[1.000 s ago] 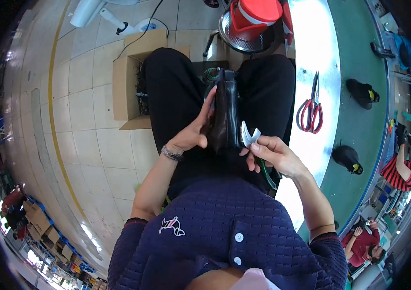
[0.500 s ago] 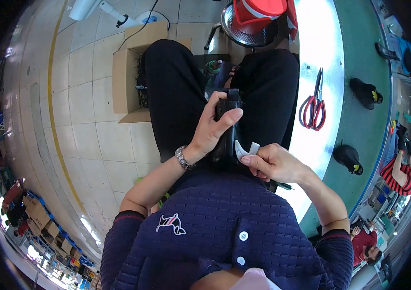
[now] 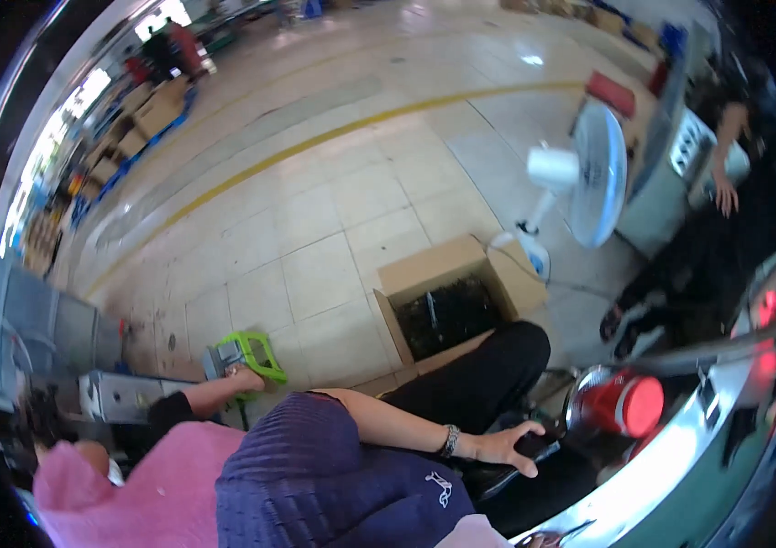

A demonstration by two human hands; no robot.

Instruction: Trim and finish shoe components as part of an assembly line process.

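My left hand [image 3: 508, 447], with a beaded band at the wrist, reaches out over my dark trousers [image 3: 479, 384] and grips a black part [image 3: 536, 444]. The part's shape is mostly hidden by my fingers and the dark lap behind it. My right hand is out of the picture. My blue ribbed top [image 3: 333, 484] fills the lower middle.
An open cardboard box [image 3: 447, 310] of black parts stands on the tiled floor beside my leg. A white floor fan [image 3: 589, 173] stands behind it. A red container [image 3: 625, 404] sits by the shiny table edge [image 3: 680, 475]. A person in pink [image 3: 87, 493] touches a green device [image 3: 244, 354] at lower left.
The view has swung off my lap toward the floor on my left. My right hand, with the small white piece, has left the picture. My left hand still grips the black part.
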